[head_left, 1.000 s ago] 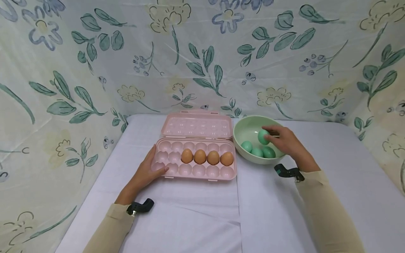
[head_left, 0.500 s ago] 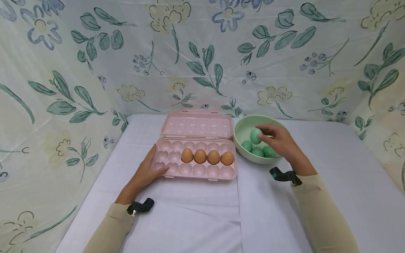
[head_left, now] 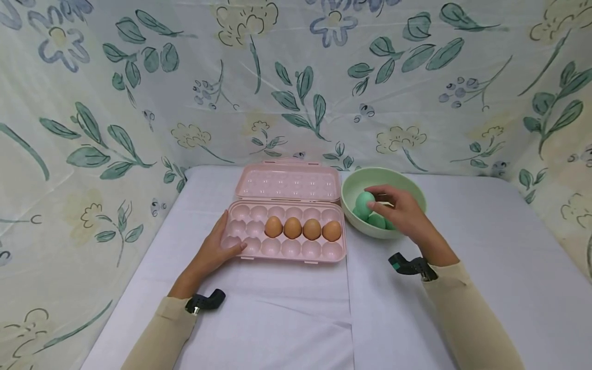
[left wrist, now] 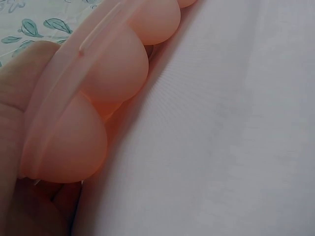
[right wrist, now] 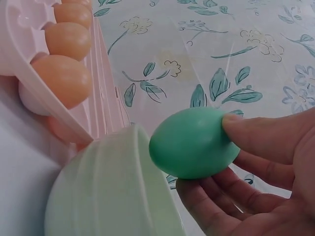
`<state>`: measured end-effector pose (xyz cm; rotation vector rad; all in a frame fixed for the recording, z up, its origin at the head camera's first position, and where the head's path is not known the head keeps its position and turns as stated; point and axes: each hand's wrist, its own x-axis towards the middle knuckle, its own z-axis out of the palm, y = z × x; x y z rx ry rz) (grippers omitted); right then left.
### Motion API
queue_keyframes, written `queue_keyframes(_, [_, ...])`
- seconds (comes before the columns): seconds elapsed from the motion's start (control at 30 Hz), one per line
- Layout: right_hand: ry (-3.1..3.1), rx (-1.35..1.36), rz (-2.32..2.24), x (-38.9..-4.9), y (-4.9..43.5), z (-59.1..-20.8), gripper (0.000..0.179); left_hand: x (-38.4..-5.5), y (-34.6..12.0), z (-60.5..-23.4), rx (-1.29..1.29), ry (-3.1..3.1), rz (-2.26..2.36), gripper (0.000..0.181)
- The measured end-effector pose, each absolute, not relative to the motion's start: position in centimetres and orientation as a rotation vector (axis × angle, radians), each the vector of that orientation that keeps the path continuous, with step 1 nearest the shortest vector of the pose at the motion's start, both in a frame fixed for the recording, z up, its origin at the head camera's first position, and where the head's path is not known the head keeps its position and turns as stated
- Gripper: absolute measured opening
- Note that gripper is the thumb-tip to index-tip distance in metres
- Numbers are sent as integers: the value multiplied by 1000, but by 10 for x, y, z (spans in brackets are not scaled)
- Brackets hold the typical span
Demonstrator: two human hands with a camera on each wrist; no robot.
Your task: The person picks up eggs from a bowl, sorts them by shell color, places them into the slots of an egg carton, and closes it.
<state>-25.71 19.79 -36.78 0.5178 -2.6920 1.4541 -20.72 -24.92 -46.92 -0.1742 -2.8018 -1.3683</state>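
"Where is the green egg point(head_left: 364, 203)?"

"In the right hand point(head_left: 401, 211), over the left part of the pale green bowl point(head_left: 384, 175). The right wrist view shows the grasp well — thumb on one side, fingers on the other, the egg held between them."

"Is it touching the bowl's rim?"

"I can't tell. In that view the egg and the rim overlap, but contact isn't clear."

"What else is in the bowl?"

"Other green eggs point(head_left: 376, 221) lie at the bottom, partly hidden by the held one and by the hand, so I won't count them."

"And the left hand point(head_left: 213, 252)?"

"It grips the left end of the pink egg tray point(head_left: 291, 250). The thumb lies over the rim by the near left corner, and the left wrist view shows fingers beneath that end."

"What does the tray carry?"

"Four brown eggs point(head_left: 292, 228), side by side in the middle row, in its four right-hand cells. The lid point(head_left: 288, 181) is laid back on the far side, and the bowl stands just beside the tray, to its right."

"And the surroundings?"

"A white tablecloth point(head_left: 277, 329) underneath, a floral cloth point(head_left: 296, 51) hanging at the far side and along both flanks. Each arm has a beige sleeve point(head_left: 157, 329) — and a black device point(head_left: 205, 301) at the wrist."
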Motion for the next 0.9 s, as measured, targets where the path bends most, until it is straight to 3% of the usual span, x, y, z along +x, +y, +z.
queue_keyframes(0.6, [-2639, 638, 1469, -244, 184, -377, 36, -209, -247, -471, -146, -2801, -1369, 111])
queue_keyframes(0.9, [-2714, 571, 1445, -233, 171, -378, 38, -209, -247, -471, -146, -2804, -1372, 112])
